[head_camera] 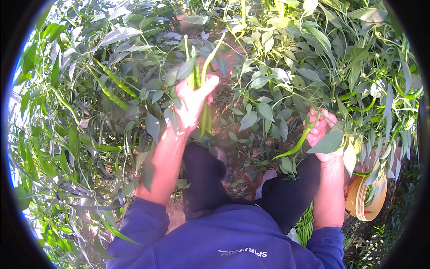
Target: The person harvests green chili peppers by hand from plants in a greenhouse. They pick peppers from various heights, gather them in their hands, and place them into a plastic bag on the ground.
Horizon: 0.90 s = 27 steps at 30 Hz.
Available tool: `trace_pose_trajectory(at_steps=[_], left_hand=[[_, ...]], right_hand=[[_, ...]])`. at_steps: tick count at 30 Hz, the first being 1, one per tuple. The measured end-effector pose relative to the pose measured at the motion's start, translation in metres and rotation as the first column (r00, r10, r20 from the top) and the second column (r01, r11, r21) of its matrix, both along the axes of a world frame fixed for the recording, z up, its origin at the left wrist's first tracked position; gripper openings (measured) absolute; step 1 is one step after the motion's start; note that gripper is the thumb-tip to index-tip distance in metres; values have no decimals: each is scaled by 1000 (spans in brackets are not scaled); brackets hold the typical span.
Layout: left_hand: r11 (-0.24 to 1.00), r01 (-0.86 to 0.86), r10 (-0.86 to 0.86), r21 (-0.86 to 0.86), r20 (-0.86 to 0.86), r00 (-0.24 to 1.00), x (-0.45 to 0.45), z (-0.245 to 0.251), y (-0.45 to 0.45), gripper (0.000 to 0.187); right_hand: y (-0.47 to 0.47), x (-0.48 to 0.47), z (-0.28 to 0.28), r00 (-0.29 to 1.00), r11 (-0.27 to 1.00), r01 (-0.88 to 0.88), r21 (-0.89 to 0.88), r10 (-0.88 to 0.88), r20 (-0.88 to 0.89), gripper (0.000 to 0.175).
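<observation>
Several long green chili peppers (196,75) are bunched in my left hand (191,101), their ends sticking out above the thumb and below the palm. On the other side, my right hand (320,131) is raised among the leaves of a pepper plant (268,80). Its fingertips pinch the upper end of a single curved green chili pepper (300,141), which slants down to the left. Whether that pepper is still joined to its stem cannot be made out. A broad leaf (329,142) covers part of the right palm and wrist.
Dense pepper plants stand on both sides, with more peppers hanging at left (109,90) and right (366,107). A yellow bucket (376,198) sits tilted beyond my right forearm. Picked green peppers (305,225) lie beside my right elbow. Bare soil (231,57) runs between the rows.
</observation>
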<state>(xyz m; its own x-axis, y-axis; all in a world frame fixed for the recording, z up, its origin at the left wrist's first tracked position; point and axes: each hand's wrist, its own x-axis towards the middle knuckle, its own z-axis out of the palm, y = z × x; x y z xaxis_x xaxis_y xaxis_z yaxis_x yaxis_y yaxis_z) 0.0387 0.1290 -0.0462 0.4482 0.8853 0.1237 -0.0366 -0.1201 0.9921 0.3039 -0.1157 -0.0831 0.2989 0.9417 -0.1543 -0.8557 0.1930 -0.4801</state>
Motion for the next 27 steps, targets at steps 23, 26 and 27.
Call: trace_pose_trajectory(at_steps=[23, 26, 27], left_hand=[[896, 363, -377, -255, -7, 926, 2, -38, 1, 20], [882, 297, -301, -366, 47, 952, 2, -11, 5, 21], [860, 304, -290, -411, 96, 952, 3, -2, 7, 21]], right_hand=[[-4, -62, -60, 666, 936, -141, -323, 331, 669, 18], [1, -71, -78, 631, 916, -145, -374, 377, 679, 15], [3, -74, -84, 647, 914, -164, -370, 383, 659, 14]])
